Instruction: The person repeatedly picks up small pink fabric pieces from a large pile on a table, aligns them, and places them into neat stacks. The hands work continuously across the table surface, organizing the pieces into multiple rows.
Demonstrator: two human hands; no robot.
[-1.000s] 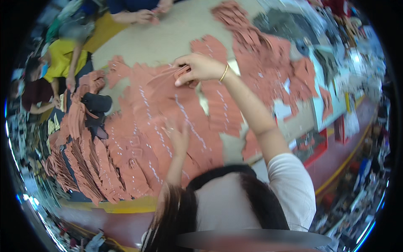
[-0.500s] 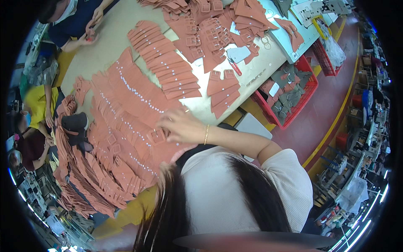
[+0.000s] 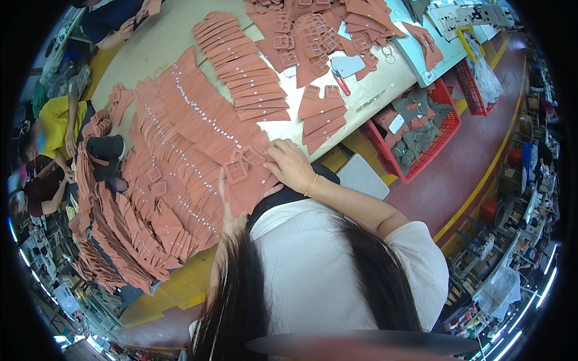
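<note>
Several terracotta leather strap pieces [image 3: 180, 150] with silver rivets and buckles lie in overlapping rows across the beige table [image 3: 150, 42]. My right hand [image 3: 292, 165], with a gold bracelet on its wrist, rests with bent fingers on a buckled strap piece [image 3: 250, 180] at the table's near edge. My left hand [image 3: 229, 207] grips the same piece from below and is partly hidden under it. Long dark hair and a white top fill the lower middle of the view.
More strap stacks [image 3: 253, 84] and buckle pieces [image 3: 301, 30] lie farther back, with a red-handled tool [image 3: 341, 83]. Red baskets [image 3: 421, 126] of grey pieces stand on the floor at right. A person in yellow [image 3: 54, 126] and another in blue [image 3: 111, 18] work on the left.
My right hand has come back from a far reach across the table to its near edge. Both hands now meet on one buckled piece close to my body.
</note>
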